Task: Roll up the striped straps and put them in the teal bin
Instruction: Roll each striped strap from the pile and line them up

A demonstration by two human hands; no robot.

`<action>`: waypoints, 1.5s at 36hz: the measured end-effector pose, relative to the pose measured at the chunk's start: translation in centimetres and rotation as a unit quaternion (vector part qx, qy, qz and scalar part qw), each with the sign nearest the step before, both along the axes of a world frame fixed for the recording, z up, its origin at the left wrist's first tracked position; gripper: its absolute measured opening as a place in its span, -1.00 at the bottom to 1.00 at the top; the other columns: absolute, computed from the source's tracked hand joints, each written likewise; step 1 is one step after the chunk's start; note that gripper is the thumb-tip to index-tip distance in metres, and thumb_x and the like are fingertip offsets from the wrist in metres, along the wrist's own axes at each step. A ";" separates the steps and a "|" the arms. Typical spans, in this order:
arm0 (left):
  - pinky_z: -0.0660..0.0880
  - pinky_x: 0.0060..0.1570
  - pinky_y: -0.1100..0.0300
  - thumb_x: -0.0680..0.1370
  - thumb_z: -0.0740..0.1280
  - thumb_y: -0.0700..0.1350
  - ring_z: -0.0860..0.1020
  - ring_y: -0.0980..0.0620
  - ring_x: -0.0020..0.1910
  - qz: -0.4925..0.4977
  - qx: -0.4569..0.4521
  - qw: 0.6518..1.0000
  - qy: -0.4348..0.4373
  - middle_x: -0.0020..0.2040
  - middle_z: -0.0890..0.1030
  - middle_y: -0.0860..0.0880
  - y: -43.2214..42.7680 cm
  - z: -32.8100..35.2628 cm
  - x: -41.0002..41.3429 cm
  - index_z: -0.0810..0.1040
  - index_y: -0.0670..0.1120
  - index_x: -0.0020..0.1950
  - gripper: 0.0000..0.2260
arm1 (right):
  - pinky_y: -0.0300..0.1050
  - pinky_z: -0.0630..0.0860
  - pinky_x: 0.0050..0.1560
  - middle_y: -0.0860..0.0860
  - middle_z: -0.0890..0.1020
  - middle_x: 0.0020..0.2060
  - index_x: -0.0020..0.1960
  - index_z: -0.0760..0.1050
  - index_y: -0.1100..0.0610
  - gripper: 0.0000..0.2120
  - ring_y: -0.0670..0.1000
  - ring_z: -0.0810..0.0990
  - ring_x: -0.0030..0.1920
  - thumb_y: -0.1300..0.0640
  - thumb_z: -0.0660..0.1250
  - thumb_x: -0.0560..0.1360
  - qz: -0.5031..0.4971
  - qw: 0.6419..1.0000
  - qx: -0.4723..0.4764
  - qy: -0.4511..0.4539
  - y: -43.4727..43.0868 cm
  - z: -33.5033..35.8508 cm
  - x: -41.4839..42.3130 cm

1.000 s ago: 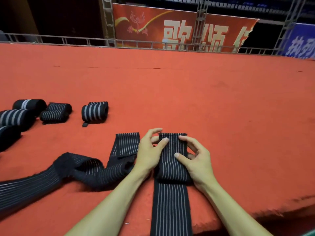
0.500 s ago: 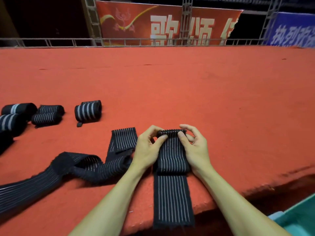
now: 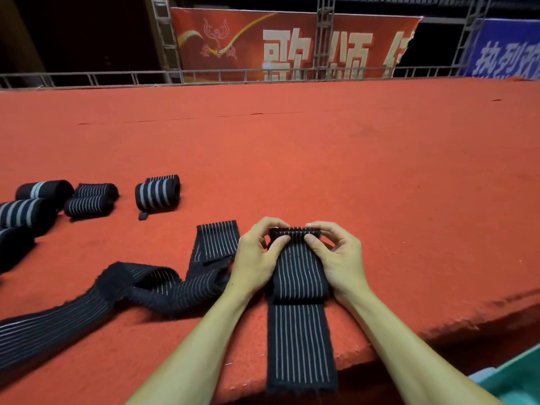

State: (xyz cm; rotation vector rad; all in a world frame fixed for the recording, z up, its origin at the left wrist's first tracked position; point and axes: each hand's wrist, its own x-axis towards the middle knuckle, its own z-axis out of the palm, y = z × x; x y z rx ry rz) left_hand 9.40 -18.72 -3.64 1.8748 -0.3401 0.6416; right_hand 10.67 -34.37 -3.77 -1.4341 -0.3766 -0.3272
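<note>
Head view: left hand (image 3: 257, 258) and right hand (image 3: 336, 255) pinch the strap (image 3: 298, 276) at its far fold; I'd keep edges aligned, rolling tightly.

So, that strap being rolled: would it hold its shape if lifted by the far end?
Probably floppy: the strap hangs limp over the platform edge. Its started roll would likely unwind, since only the left hand and right hand pinch it closed. Ribbed fabric, so probably grippy.
</note>
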 end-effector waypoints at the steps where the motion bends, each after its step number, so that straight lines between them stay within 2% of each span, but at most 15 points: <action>1: 0.41 -0.06 0.30 0.51 0.39 -0.18 0.57 0.15 -0.08 0.004 0.000 1.000 -0.003 -0.10 0.63 0.15 0.0 -0.1 0.1 0.55 0.14 -0.04 -0.80 | -0.28 0.51 0.04 -0.11 0.70 -0.15 -0.08 0.62 0.04 -0.74 -0.15 0.64 -0.06 0.40 0.40 0.47 0.003 1.000 0.001 -0.002 0.0 0.0 0.0; 3: 0.43 -0.07 0.25 0.49 0.38 -0.15 0.58 0.09 -0.09 0.014 0.001 1.000 -0.009 -0.10 0.64 0.17 0.1 -0.1 0.1 0.55 0.18 -0.06 -0.80 | -0.27 0.51 0.03 -0.09 0.70 -0.13 -0.07 0.62 0.05 -0.79 -0.13 0.64 -0.05 0.36 0.41 0.48 0.011 1.000 0.003 -0.002 0.0 0.0 -0.1; 8: 0.57 0.00 0.11 0.47 0.43 -0.29 0.65 0.10 -0.09 -0.027 -0.025 0.999 -0.011 -0.10 0.69 0.09 0.0 0.0 -0.3 0.63 0.09 -0.08 -0.75 | -0.28 0.52 -0.01 -0.06 0.70 -0.19 -0.15 0.63 0.10 -0.83 -0.12 0.64 -0.11 0.36 0.41 0.48 0.014 1.000 0.006 0.004 0.0 0.1 -0.2; 11: 0.58 0.03 0.03 0.47 0.43 -0.21 0.66 0.05 -0.05 -0.030 -0.018 0.999 -0.010 -0.08 0.69 0.09 0.1 -0.1 -0.2 0.63 0.10 -0.06 -0.80 | -0.29 0.53 -0.02 -0.06 0.71 -0.21 -0.18 0.63 0.13 -0.82 -0.13 0.65 -0.14 0.39 0.41 0.46 0.015 1.000 0.020 0.010 0.0 0.0 -0.3; 13: 0.58 0.04 0.06 0.46 0.43 -0.14 0.65 0.06 -0.02 -0.027 -0.012 1.000 0.004 -0.07 0.68 0.12 0.1 -0.1 -0.3 0.62 0.10 -0.05 -0.85 | -0.29 0.53 -0.01 -0.05 0.71 -0.20 -0.18 0.63 0.14 -0.81 -0.14 0.65 -0.12 0.41 0.42 0.45 0.014 0.999 0.027 0.011 0.0 -0.1 -0.3; 16: 0.54 0.05 0.21 0.47 0.42 -0.06 0.64 0.13 -0.03 -0.034 -0.016 0.999 0.024 -0.06 0.68 0.14 -0.2 0.2 -0.5 0.62 0.08 -0.04 -0.91 | -0.27 0.52 0.03 -0.04 0.71 -0.18 -0.21 0.63 0.13 -0.78 -0.11 0.66 -0.07 0.44 0.43 0.43 0.007 1.000 0.029 0.003 -0.1 -0.3 -0.1; 21: 0.48 0.01 0.33 0.57 0.38 -0.18 0.61 0.20 -0.08 -0.007 -0.013 0.999 0.047 -0.11 0.67 0.10 -0.1 0.2 -0.3 0.63 -0.05 -0.02 -0.95 | -0.21 0.51 0.08 -0.02 0.72 -0.13 -0.24 0.65 0.05 -0.70 -0.06 0.66 -0.01 0.45 0.44 0.40 -0.002 1.000 0.024 -0.005 -0.2 -0.5 0.0; 25: 0.51 0.05 0.25 0.56 0.40 -0.15 0.61 0.20 -0.05 -0.003 0.003 0.998 0.065 -0.09 0.67 0.12 0.1 0.0 -0.1 0.63 -0.03 0.00 -0.95 | -0.18 0.52 0.08 -0.02 0.72 -0.11 -0.14 0.65 0.05 -0.70 -0.06 0.66 -0.03 0.45 0.45 0.40 -0.006 0.999 0.030 0.009 -0.2 -0.2 -0.2; 30: 0.55 0.11 0.06 0.50 0.46 -0.22 0.64 0.07 -0.03 -0.002 -0.048 0.998 0.044 -0.08 0.68 0.09 0.1 0.1 -0.2 0.61 0.08 -0.02 -0.80 | -0.20 0.57 0.07 0.03 0.69 0.01 0.06 0.59 0.08 -0.68 -0.02 0.67 0.03 0.42 0.45 0.42 0.016 0.996 0.065 0.058 -0.2 0.2 -0.4; 35: 0.53 0.10 0.15 0.48 0.47 -0.27 0.63 0.12 -0.04 0.012 -0.063 0.997 0.032 -0.08 0.67 0.15 0.1 0.3 -0.4 0.61 0.07 -0.01 -0.75 | -0.22 0.57 -0.08 0.05 0.72 -0.11 0.08 0.60 0.04 -0.73 -0.05 0.68 -0.09 0.33 0.44 0.47 0.023 0.996 0.030 0.080 -0.1 -0.1 -0.3; 39: 0.50 0.03 0.32 0.49 0.46 -0.29 0.62 0.20 -0.05 -0.007 -0.065 0.996 0.055 -0.05 0.66 0.10 0.0 0.5 -0.5 0.60 0.01 0.06 -0.75 | -0.30 0.53 -0.08 -0.09 0.70 -0.18 -0.06 0.58 0.08 -0.76 -0.14 0.66 -0.11 0.40 0.44 0.44 -0.006 0.999 0.006 0.033 -0.1 0.0 -0.3; 46: 0.52 0.09 0.24 0.54 0.39 -0.26 0.63 0.13 -0.01 -0.029 -0.009 0.998 0.058 -0.06 0.66 0.09 0.1 0.2 -0.5 0.60 -0.02 0.03 -0.84 | -0.31 0.54 -0.06 -0.14 0.69 -0.22 -0.12 0.59 0.10 -0.75 -0.16 0.65 -0.12 0.43 0.45 0.41 -0.023 1.000 -0.011 0.006 -0.4 0.1 -0.4; 54: 0.51 0.05 0.32 0.51 0.41 -0.33 0.62 0.17 -0.05 -0.007 -0.017 1.000 0.015 -0.08 0.66 0.10 0.0 0.4 -0.6 0.60 -0.01 -0.02 -0.79 | -0.30 0.54 -0.04 -0.06 0.69 -0.17 -0.05 0.59 0.10 -0.78 -0.13 0.67 -0.12 0.38 0.47 0.43 -0.029 0.999 -0.014 -0.003 -0.2 0.0 -0.4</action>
